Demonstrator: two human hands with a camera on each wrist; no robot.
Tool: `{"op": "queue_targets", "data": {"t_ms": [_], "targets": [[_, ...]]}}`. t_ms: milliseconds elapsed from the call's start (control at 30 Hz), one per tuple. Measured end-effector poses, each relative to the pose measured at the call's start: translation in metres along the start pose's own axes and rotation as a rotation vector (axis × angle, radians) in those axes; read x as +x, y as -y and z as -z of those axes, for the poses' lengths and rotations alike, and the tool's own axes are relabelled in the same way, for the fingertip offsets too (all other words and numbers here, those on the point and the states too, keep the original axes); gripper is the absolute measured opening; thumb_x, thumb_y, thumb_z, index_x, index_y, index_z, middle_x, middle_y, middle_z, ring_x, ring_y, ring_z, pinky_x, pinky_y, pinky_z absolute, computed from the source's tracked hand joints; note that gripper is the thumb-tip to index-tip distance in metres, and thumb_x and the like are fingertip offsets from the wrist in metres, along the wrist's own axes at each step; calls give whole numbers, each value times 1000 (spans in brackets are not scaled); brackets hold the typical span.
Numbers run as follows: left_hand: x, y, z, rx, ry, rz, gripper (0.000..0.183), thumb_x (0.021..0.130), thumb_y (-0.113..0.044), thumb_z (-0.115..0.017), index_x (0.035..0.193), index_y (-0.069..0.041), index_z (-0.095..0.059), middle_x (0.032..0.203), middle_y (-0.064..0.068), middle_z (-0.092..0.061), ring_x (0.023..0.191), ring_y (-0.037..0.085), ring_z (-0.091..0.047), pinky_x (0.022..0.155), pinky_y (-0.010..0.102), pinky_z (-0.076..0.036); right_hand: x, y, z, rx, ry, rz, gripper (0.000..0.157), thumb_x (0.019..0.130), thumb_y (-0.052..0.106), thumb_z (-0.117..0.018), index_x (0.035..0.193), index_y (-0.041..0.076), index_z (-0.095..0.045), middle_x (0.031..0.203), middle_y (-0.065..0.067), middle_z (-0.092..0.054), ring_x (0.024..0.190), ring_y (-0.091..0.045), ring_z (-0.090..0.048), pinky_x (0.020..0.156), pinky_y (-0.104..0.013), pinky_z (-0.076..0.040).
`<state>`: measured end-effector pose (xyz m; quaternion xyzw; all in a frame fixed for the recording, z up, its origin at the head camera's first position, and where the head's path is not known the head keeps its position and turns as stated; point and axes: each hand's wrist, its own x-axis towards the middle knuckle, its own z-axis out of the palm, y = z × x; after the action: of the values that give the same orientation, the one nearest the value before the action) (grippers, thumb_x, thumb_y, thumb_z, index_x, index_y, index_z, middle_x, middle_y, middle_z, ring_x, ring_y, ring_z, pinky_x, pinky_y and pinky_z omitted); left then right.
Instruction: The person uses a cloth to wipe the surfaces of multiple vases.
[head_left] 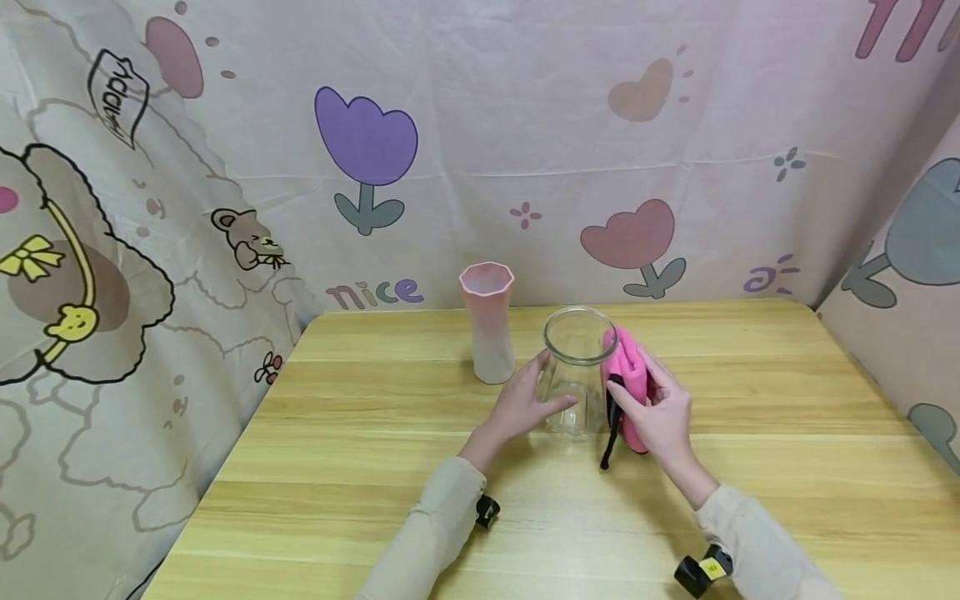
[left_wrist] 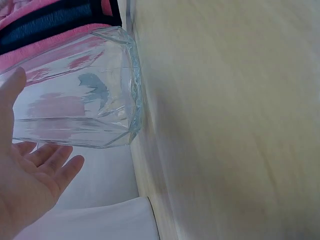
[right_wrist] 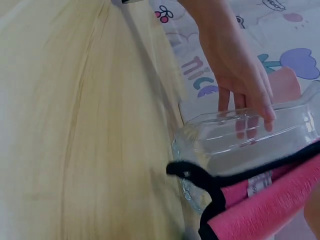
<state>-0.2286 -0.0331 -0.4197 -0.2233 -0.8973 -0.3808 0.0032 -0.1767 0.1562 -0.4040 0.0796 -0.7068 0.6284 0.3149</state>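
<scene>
A clear glass vase [head_left: 573,383] with a thick round rim stands on the table in the head view. Spread beside its left side is my left hand [head_left: 521,400], the thumb in front of the glass. In the left wrist view, the loosely bent fingers [left_wrist: 67,172] show a gap from the vase wall. My right hand [head_left: 663,412] holds a folded pink cloth [head_left: 630,367] with black trim against or close by the vase's right side. A black strap [head_left: 611,425] dangles from the cloth. The right wrist view shows the cloth's black edging [right_wrist: 240,177] along the glass.
A tall pink-and-white vase [head_left: 492,333] stands behind and left of the glass one, near my left hand. The wooden table [head_left: 337,467] meets a printed cloth backdrop [head_left: 480,125] at its far edge. More printed cloth hangs at both sides.
</scene>
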Motion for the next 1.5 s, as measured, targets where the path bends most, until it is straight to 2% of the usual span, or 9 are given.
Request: {"op": "queue_targets", "data": {"t_ms": [167,333,567,733,833,967,1167,1400,1500], "targets": [[0,1,0,-4,-7,0,89,77,-50,-65,143,-9,-23,141,10,-37,128,25,-35,105,41,-31,1,-1,9,111,189,89,47,79,-18,-51,125,-13,-43,131,-19,-42,117,-6,-44,95,-13,-38],[1,2,-1,-6,-3,2,89,77,-52,-64,143,-9,-23,141,10,-37,128,24,-35,105,41,-31,8,0,19,145,300,127,40,82,-19,-44,122,-19,-41,129,-5,-45,120,-7,-40,96,-12,-36],[0,0,-1,-3,-9,1,89,76,-52,-65,143,-10,-23,141,10,-38,128,25,-36,103,43,-33,16,-3,21,191,287,-10,50,74,-18,-61,122,-16,-45,123,-3,-51,110,-6,-51,92,-16,-42],[0,0,-1,-3,-21,-7,88,76,-49,-66,143,-9,-25,139,10,-39,127,25,-38,103,42,-34,20,-9,20,145,298,-85,53,75,-11,-66,124,-11,-46,126,0,-51,113,-2,-48,95,-14,-39],[0,0,-2,-8,-27,-9,87,76,-48,-67,142,-8,-25,139,10,-40,126,24,-38,103,42,-34,21,-13,18,134,347,-133,58,76,-8,-67,128,-10,-42,136,-6,-45,119,0,-43,97,-12,-34],[-1,0,-1,-4,-30,-10,87,76,-48,-67,142,-8,-25,138,10,-41,125,24,-39,103,42,-34,21,-14,16,154,379,-192,70,76,-7,-67,135,-9,-30,141,-23,-29,122,-1,-39,97,-11,-33],[0,-1,-2,4,-31,-11,87,77,-47,-67,142,-8,-25,138,10,-41,125,24,-39,103,42,-33,20,-18,16,50,367,-218,72,74,-1,-71,135,-7,-33,136,-28,-34,111,7,-45,91,-9,-37],[0,0,-2,16,-34,-9,87,77,-46,-67,142,-8,-26,138,10,-41,125,25,-40,103,43,-34,23,-16,16,-94,415,-257,77,74,8,-74,137,-3,-32,138,-19,-38,124,-27,-39,92,-6,-34],[0,-1,-2,14,-33,-3,87,76,-46,-68,142,-8,-26,138,10,-41,125,25,-39,103,44,-33,26,-14,15,-147,426,-243,75,73,10,-75,136,-1,-36,133,-19,-45,117,-22,-47,90,-6,-36]]}}
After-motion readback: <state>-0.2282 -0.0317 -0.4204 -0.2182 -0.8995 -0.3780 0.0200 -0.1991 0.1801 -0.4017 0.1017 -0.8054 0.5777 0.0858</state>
